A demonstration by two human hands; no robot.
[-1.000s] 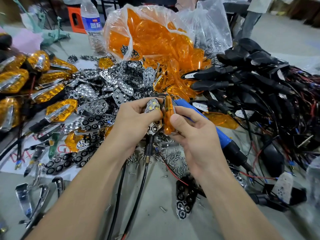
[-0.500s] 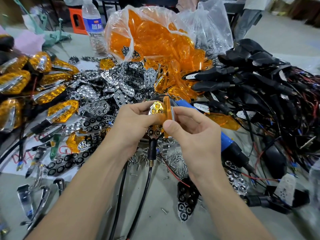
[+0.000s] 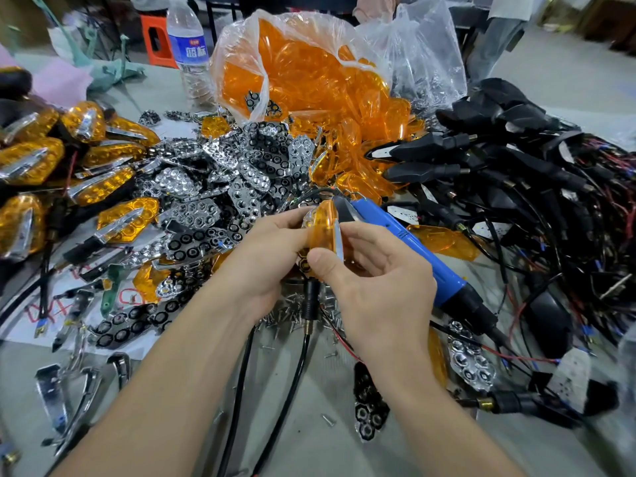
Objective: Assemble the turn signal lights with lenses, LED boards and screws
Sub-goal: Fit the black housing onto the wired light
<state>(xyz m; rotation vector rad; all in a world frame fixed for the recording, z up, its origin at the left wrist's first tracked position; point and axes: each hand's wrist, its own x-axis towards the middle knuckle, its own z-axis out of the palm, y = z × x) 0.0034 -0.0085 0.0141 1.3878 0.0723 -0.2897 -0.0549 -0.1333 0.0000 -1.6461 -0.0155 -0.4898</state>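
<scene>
- Right now one light is in mid-assembly, held above the middle of the table: the left hand (image 3: 268,256) has its fingers curled round the light's body.
- The right hand (image 3: 375,287) pinches the amber lens (image 3: 325,228) between thumb and fingers, set against that body. I cannot tell whether it is fully seated.
- The light's black stem (image 3: 310,297) hangs below the hands, with its cable running toward the near edge.
- Done so far: a heap of finished lights (image 3: 113,180) lies at the far left.
- Left to do, I judge, is plenty. There is a full bag of lenses (image 3: 309,74) at the far middle, chrome reflectors (image 3: 192,215) left of the hands, and a tangle of black housings (image 3: 516,166) on the right.
- This light probably lacks its screws: the blue screwdriver (image 3: 406,242) lies unheld just right of the hands, and loose screws (image 3: 289,302) lie beneath them.
</scene>
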